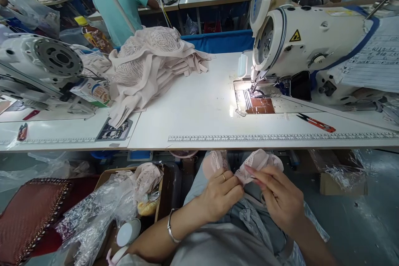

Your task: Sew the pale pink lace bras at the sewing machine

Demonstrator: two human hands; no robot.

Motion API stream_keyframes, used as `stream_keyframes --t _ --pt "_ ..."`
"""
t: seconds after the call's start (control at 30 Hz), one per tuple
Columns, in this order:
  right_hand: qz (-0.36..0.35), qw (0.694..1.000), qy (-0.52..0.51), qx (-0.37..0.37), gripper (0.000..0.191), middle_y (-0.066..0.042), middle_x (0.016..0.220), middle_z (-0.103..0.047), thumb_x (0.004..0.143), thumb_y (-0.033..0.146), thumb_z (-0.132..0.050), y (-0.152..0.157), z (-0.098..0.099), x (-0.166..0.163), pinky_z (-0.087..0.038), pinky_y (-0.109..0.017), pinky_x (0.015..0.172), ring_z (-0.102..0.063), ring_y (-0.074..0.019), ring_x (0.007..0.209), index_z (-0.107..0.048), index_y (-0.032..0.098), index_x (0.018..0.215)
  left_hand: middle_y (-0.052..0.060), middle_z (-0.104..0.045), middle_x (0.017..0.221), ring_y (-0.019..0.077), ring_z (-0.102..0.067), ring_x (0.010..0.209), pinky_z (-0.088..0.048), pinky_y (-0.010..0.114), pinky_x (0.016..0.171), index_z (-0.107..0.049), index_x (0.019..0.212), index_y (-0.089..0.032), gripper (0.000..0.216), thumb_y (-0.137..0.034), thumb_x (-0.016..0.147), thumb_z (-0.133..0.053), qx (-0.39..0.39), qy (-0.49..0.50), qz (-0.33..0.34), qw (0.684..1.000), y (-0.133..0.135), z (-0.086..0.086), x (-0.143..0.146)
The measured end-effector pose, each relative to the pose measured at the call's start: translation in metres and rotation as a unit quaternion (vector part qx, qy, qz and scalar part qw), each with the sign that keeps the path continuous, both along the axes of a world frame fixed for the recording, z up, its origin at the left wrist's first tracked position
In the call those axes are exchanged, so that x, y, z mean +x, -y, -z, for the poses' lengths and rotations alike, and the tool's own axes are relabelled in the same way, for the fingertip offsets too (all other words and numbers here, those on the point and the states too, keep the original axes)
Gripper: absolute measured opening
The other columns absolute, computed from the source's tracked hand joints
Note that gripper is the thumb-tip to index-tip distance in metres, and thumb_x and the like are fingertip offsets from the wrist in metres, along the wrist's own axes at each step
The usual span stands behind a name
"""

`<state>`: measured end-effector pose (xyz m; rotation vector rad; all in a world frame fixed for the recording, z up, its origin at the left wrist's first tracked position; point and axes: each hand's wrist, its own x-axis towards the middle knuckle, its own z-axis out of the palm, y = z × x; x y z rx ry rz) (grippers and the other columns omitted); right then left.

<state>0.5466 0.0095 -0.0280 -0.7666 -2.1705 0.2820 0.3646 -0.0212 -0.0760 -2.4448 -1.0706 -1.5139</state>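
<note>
At the far left a red mat (29, 212) is seen on the floor, with a box (102, 178) of crumpled plastic just beside it. Above, on the table (199, 108), a pile (149, 64) of pale pink cloth is heaped left of centre. Below the table edge, over the lap, the left hand (220, 194) is curled, its thumb and fingertips pinched narrowly on the lace piece (262, 160). The lace is gathered between both hands and stands up above the fingertips; one lobe shows behind the left knuckles. The right hand (277, 197) is closed on the same piece, forefinger and thumb meeting at its lower edge. Further right, snips (316, 123) lie on the table in front of the sewing machine (308, 35).
</note>
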Motion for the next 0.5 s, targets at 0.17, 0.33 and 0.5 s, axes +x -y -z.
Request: stream_keyframes --t 0.17,0.33,0.5 --pt "0.027 0.99 -0.102 -0.096 0.026 -0.002 0.083 -0.06 0.095 0.007 -0.053 -0.002 -0.013 -0.001 -0.048 -0.024 0.059 -0.06 -0.0138 0.073 -0.072 0.025 0.097 0.002 -0.058 0.075 0.0142 -0.05 0.067 -0.039 0.026 0.062 -0.057 0.09 -0.016 0.011 -0.016 0.099 -0.05 -0.106 0.078 0.007 0.991 0.0 -0.003 0.001" --pt "-0.13 0.941 -0.101 -0.295 0.035 -0.001 0.068 -0.058 0.105 0.026 -0.038 -0.002 -0.016 -0.004 -0.043 -0.025 0.05 -0.053 -0.0126 0.055 -0.06 0.021 0.078 0.004 -0.066 0.078 0.0153 -0.059 0.073 -0.045 0.026 0.068 -0.069 0.088 -0.016 0.015 -0.024 0.096 -0.06 -0.296 0.131 0.126 0.938 -0.005 -0.015 -0.001" --pt "-0.086 0.914 -0.129 -0.375 0.042 0.004 0.057 -0.037 0.105 0.042 -0.039 -0.019 -0.013 0.005 -0.029 -0.025 0.042 -0.034 -0.0096 0.047 -0.043 0.022 0.068 0.003 -0.064 0.071 0.0143 -0.055 0.069 -0.041 0.025 0.066 -0.069 0.075 -0.014 0.025 -0.034 0.09 -0.069 -0.485 0.169 0.182 0.839 -0.007 -0.018 -0.002"
